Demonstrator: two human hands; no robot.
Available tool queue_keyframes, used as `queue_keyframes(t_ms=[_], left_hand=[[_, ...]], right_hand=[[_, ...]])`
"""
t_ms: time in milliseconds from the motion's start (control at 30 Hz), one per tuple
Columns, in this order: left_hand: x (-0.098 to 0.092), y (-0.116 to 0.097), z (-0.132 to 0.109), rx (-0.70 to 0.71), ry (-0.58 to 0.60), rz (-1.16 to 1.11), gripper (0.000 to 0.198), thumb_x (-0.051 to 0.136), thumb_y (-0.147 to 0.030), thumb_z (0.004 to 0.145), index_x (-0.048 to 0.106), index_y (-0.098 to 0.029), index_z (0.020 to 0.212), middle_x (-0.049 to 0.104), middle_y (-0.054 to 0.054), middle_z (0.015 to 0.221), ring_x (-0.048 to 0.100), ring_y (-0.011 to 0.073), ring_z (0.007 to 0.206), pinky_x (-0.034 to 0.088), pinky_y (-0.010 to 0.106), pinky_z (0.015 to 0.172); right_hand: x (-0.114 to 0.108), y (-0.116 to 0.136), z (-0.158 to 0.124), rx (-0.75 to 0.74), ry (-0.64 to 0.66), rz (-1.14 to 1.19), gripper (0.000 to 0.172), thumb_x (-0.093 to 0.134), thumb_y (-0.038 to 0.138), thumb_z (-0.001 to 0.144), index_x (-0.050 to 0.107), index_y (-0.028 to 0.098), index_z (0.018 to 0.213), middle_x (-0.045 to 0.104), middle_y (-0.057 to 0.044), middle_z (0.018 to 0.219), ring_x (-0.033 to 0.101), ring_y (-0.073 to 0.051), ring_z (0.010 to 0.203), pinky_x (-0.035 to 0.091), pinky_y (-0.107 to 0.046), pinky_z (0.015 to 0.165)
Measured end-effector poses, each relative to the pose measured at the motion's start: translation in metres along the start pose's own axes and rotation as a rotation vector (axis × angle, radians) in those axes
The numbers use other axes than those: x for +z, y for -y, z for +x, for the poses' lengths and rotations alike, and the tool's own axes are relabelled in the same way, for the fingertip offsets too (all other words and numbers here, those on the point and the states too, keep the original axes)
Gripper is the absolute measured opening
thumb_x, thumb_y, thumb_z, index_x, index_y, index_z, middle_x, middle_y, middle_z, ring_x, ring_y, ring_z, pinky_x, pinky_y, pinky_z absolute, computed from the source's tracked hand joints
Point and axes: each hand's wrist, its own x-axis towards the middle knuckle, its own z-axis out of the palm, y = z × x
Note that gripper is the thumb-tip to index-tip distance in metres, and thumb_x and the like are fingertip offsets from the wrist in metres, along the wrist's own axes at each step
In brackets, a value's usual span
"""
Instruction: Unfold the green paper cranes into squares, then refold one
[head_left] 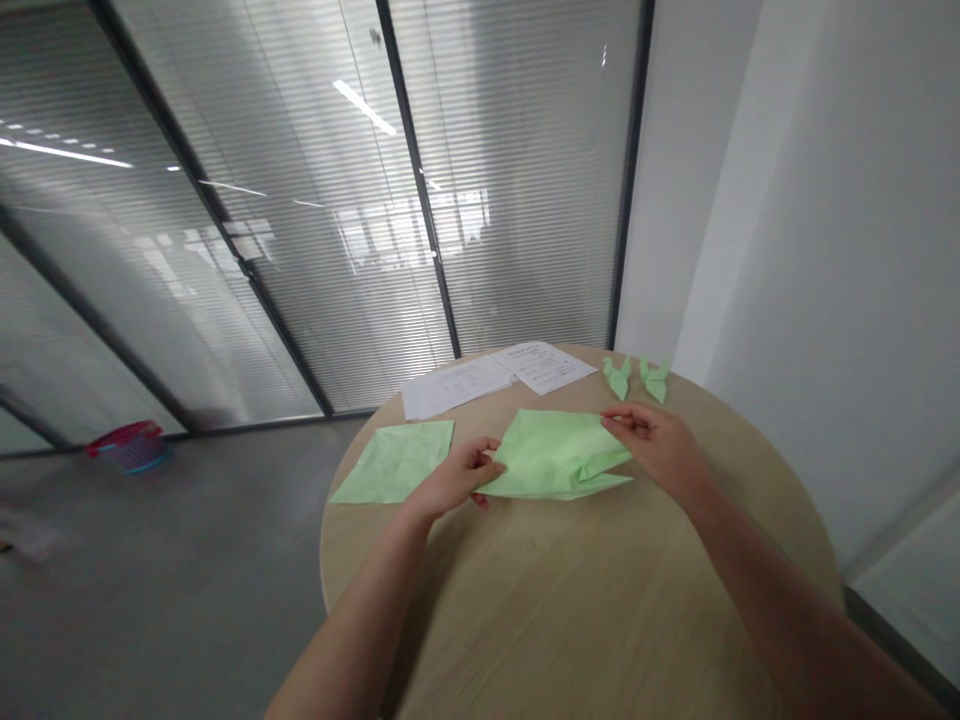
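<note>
Over the surface (pixel 540 600), the left hand (pixel 457 478) has its grip pinching the partly folded green paper (pixel 551 450) at nine o'clock, the right hand (pixel 656 445) pinching near two; uneven pulling could tear it or skew a crease. Beyond, toward one o'clock, the folded figures (pixel 617 380) could topple if right-hand knuckles swung outward.

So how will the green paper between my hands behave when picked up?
Probably light, since the partly folded green paper looks thin. It may flop or unfold, as its right-hand flaps stand apart. Its flat shape makes rolling unlikely.
</note>
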Motion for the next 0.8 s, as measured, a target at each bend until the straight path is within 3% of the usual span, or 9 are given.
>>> queue_keyframes(t_ms=[167, 333, 400, 500, 600, 700, 800], left_hand=[[0.013, 0.008, 0.009, 0.026, -0.015, -0.048, 0.038, 0.084, -0.042, 0.072, 0.075, -0.015, 0.098, 0.073, 0.005, 0.080, 0.064, 0.0174, 0.069, 0.051, 0.025, 0.060], [0.032, 0.021, 0.017, -0.107, -0.183, -0.187, 0.040, 0.079, -0.050, 0.078, 0.077, -0.014, 0.094, 0.078, 0.011, 0.087, 0.070, 0.0215, 0.074, 0.054, 0.028, 0.062], [0.034, 0.024, 0.018, -0.159, -0.255, -0.277, 0.040, 0.078, -0.050, 0.080, 0.076, -0.013, 0.095, 0.078, 0.012, 0.090, 0.071, 0.0209, 0.073, 0.055, 0.028, 0.062], [0.032, 0.025, 0.021, -0.145, -0.347, -0.409, 0.038, 0.078, -0.047, 0.083, 0.075, -0.012, 0.098, 0.078, 0.014, 0.094, 0.072, 0.0210, 0.075, 0.057, 0.027, 0.060], [0.029, 0.026, 0.023, -0.073, -0.417, -0.477, 0.038, 0.078, -0.046, 0.083, 0.074, -0.012, 0.099, 0.077, 0.014, 0.096, 0.071, 0.0212, 0.076, 0.058, 0.029, 0.060], [0.027, 0.028, 0.024, -0.032, -0.444, -0.533, 0.037, 0.080, -0.044, 0.081, 0.073, -0.011, 0.096, 0.077, 0.013, 0.093, 0.071, 0.0206, 0.075, 0.059, 0.030, 0.065], [0.029, 0.033, 0.026, -0.028, -0.466, -0.536, 0.032, 0.077, -0.040, 0.081, 0.071, -0.011, 0.092, 0.076, 0.013, 0.087, 0.071, 0.0209, 0.072, 0.058, 0.030, 0.067]], right_hand=[[0.013, -0.003, 0.000, 0.077, 0.097, 0.071, 0.039, 0.070, 0.052, 0.081, 0.077, 0.017, 0.096, 0.076, -0.009, 0.086, 0.070, -0.019, 0.075, 0.056, -0.030, 0.072], [0.030, 0.001, -0.009, 0.068, 0.111, 0.053, 0.039, 0.068, 0.049, 0.083, 0.076, 0.018, 0.106, 0.074, -0.007, 0.086, 0.069, -0.019, 0.081, 0.057, -0.032, 0.078], [0.037, 0.000, -0.012, 0.075, 0.082, 0.088, 0.051, 0.070, 0.048, 0.083, 0.070, 0.019, 0.125, 0.072, -0.006, 0.091, 0.069, -0.018, 0.081, 0.058, -0.032, 0.078], [0.045, -0.007, -0.012, 0.127, 0.070, 0.191, 0.085, 0.077, 0.044, 0.078, 0.045, 0.022, 0.155, 0.070, -0.009, 0.112, 0.069, -0.018, 0.085, 0.060, -0.032, 0.076], [0.049, -0.014, -0.011, 0.197, 0.163, 0.232, 0.103, 0.081, 0.038, 0.072, 0.033, 0.022, 0.161, 0.066, -0.013, 0.128, 0.070, -0.021, 0.100, 0.061, -0.034, 0.081], [0.048, -0.016, -0.013, 0.246, 0.306, 0.201, 0.091, 0.082, 0.030, 0.071, 0.046, 0.021, 0.154, 0.068, -0.014, 0.129, 0.069, -0.022, 0.108, 0.060, -0.033, 0.085], [0.045, -0.012, -0.015, 0.304, 0.438, 0.208, 0.069, 0.075, 0.021, 0.075, 0.060, 0.021, 0.143, 0.071, -0.013, 0.125, 0.072, -0.018, 0.090, 0.058, -0.025, 0.068]])
